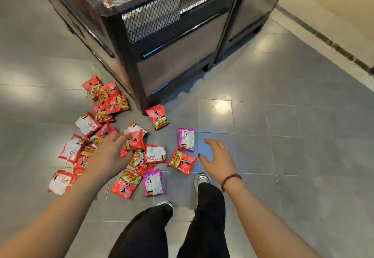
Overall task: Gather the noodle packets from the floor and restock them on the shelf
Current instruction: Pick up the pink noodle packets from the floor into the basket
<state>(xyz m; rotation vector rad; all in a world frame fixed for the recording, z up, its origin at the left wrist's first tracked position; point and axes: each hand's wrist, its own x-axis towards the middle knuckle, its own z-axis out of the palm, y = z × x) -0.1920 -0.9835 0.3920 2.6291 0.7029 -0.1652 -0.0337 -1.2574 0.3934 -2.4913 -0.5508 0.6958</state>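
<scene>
"Noodle packets, where are they in the head view?" asks the first observer.

"All on the grey tiled floor," the second answers, "strewn in a loose heap at the foot of the black metal shelf. Most are red, several lie white back up, and two are pink. A lone red packet lies apart from the heap, right by the shelf's corner post."

"And the left hand?"

"The left hand reaches down over the middle of the heap, its back to the camera. Its fingertips lie on a crumpled red packet. Whether they pinch it or only touch it cannot be told."

"The right one?"

"The right hand hangs above the floor with fingers spread wide, holding nothing. It is just to the right of a pink packet and a face-up red packet. A bead bracelet circles its wrist."

"Anything else?"

"Black trouser legs and a pale shoe stand at the near edge of the heap."
</scene>
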